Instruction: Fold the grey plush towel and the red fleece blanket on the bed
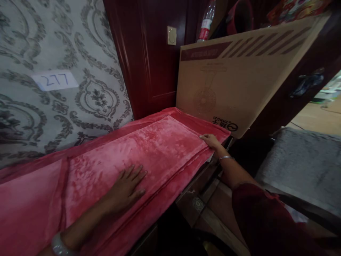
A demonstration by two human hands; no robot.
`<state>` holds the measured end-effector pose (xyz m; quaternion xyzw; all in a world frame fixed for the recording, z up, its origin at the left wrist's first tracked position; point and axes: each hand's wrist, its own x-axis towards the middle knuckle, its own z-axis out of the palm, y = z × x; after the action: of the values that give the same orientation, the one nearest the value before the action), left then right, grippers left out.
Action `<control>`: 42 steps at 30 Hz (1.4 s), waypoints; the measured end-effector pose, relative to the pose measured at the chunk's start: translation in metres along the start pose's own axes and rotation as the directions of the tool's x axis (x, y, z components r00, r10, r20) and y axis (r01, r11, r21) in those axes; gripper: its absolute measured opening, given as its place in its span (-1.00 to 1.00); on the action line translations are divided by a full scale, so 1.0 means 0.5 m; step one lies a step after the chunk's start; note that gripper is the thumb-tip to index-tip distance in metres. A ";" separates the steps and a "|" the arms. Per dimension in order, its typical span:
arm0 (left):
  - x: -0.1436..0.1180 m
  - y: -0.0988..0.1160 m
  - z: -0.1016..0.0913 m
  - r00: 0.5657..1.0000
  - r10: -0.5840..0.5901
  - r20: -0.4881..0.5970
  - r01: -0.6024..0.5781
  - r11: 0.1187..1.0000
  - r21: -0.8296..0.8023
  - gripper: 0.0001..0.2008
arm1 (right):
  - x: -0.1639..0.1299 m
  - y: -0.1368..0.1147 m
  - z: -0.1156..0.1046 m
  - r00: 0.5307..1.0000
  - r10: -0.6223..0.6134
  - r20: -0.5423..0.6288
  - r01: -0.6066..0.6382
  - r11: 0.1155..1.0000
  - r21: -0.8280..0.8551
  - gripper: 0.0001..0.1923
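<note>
A folded pink-red plush blanket (157, 142) lies in layers over a long surface against the wall. My left hand (125, 188) rests flat on its upper layer, fingers spread, near the middle. At the blanket's far right corner, my right hand (210, 140) pinches the edge of the upper layer between thumb and fingers. Below that layer, a wider red layer shows along the front and back edges. A raised seam crosses the blanket to the left of my left hand.
A large cardboard box (213, 78) stands behind the blanket's right end, with a plastic bottle (205, 26) on or behind its top. A dark red wooden panel (151, 53) and patterned wallpaper (93, 96) rise behind. At right is a grey furry cover (303, 167).
</note>
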<state>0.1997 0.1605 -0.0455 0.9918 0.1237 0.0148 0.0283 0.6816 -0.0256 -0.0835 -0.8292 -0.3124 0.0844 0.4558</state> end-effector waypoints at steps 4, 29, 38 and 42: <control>0.071 0.016 -0.037 0.998 -0.021 -0.052 0.020 1.000 -0.016 -0.46 | 0.001 0.000 0.003 1.000 0.010 -0.006 -0.010 1.000 0.019 -0.50; 0.152 0.040 0.034 0.991 -0.067 -0.115 0.075 0.995 0.059 -0.42 | -0.006 -0.035 -0.001 0.999 -0.031 0.010 0.032 0.963 -0.266 -0.59; 0.148 0.043 0.031 0.990 -0.071 -0.119 0.073 0.997 0.019 -0.41 | 0.041 -0.145 0.026 0.989 -0.113 0.096 0.147 0.818 -0.555 -0.50; 0.146 0.041 0.035 0.987 -0.051 -0.152 0.056 0.998 0.029 -0.41 | 0.030 -0.166 0.098 0.929 -0.255 0.270 0.365 0.757 -0.542 -0.41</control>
<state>0.2761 0.1579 -0.0600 0.9845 0.1523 0.0874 0.0026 0.6359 0.0502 -0.0420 -0.8537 -0.4962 -0.0182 0.1570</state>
